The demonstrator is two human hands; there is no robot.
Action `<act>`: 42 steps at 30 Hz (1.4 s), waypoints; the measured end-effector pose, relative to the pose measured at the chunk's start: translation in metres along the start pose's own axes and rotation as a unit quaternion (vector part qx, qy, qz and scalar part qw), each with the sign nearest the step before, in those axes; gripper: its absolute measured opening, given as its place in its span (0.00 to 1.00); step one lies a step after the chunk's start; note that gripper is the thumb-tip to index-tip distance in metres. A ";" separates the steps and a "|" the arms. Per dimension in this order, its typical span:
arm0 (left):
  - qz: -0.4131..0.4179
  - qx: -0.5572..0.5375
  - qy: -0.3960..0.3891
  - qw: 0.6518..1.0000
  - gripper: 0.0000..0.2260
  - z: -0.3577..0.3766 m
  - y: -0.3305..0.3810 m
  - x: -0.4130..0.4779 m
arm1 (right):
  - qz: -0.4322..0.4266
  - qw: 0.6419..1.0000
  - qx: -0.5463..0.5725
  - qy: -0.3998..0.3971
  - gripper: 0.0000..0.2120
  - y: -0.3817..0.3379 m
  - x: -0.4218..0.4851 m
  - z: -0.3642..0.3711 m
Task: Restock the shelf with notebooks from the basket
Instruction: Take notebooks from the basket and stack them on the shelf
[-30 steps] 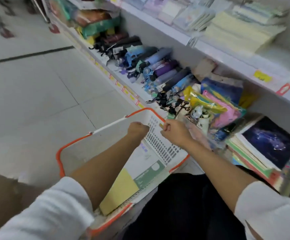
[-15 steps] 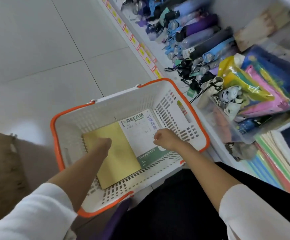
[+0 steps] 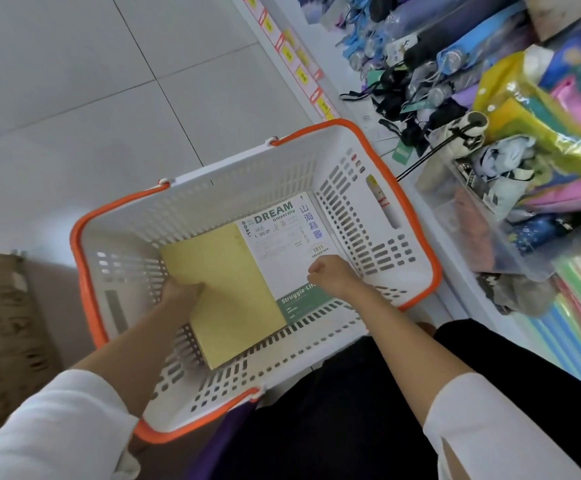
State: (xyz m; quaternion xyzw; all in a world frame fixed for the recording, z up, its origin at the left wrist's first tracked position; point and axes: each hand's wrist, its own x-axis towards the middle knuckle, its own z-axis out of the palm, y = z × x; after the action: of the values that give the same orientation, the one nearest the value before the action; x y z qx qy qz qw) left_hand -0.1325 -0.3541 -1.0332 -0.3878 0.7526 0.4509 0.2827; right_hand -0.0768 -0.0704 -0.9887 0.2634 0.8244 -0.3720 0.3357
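Note:
A white basket with an orange rim (image 3: 417, 216) stands on the floor in front of me. Two notebooks lie flat in it: a plain yellow notebook (image 3: 233, 292) on the left, partly over a white notebook (image 3: 282, 251) printed "DREAM University". My left hand (image 3: 181, 292) grips the yellow notebook's left edge, fingers tucked under it. My right hand (image 3: 330, 275) sits on the white notebook's right edge with its fingers curled down around it. The low shelf (image 3: 351, 109) runs along the right, and a stack of coloured notebooks (image 3: 580, 327) lies at its near end.
Folded umbrellas (image 3: 455, 53) and bright plastic pouches (image 3: 559, 133) fill the shelf beside the basket. A clear plastic bin (image 3: 483, 230) sits near the basket's right wall. White tiled floor (image 3: 109, 98) spreads to the left, and a brown mat (image 3: 1, 323) lies at the left edge.
Both hands dropped from the basket's far rim down onto the notebooks inside. My view tilted down and closer to the basket.

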 end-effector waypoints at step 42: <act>-0.074 -0.179 -0.138 0.971 0.37 -0.004 -0.007 -0.001 | -0.018 0.964 -0.244 -0.100 0.51 -0.042 0.023 0.094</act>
State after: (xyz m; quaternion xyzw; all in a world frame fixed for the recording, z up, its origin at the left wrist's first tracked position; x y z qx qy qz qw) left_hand -0.1263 -0.3592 -1.0342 -0.4210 0.5826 0.6050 0.3424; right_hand -0.0870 -0.1651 -1.0345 0.1199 0.8573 -0.1901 0.4632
